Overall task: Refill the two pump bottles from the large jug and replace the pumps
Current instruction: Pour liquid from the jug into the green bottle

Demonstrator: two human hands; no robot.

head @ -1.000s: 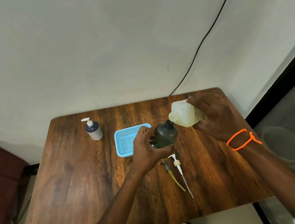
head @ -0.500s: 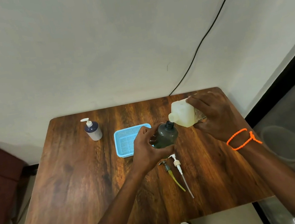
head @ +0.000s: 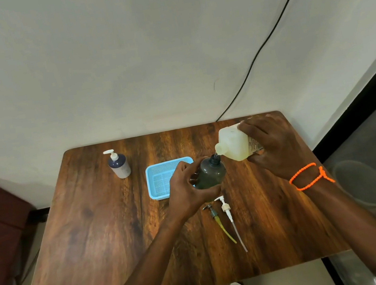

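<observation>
Head view: the left hand curls round the dark bottle, tilted just right of the blue tray on the table. The right hand grips the jug, tipped with its spout at the bottle's mouth. Two loose pumps lie nearer than the tray; a capped blue bottle stands to its left.
</observation>
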